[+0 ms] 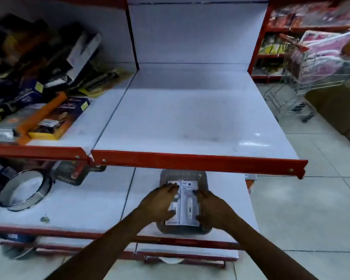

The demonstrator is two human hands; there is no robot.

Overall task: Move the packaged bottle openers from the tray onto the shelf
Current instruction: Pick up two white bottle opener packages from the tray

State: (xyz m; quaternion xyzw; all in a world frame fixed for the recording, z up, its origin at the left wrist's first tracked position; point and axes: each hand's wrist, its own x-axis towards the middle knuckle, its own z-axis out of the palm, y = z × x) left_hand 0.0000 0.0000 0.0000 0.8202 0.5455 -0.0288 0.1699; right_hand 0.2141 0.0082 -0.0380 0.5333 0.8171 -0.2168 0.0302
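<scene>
Below the bare upper shelf (pixel 190 118), a person's left hand (pixel 160 203) and right hand (pixel 212 207) each clasp an edge of the packaged bottle openers (pixel 183 205) lying in the grey tray (pixel 200 176), apparently at the pick-up step; a lift onto that shelf seems next.

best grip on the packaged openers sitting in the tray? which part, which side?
Probably the two long side edges of the packaged bottle openers, coming in from left and right. The cards lie flat in the grey tray with the long axis pointing away, and the upper shelf's red lip overhangs the far end. The left hand and right hand already flank them that way.
</scene>
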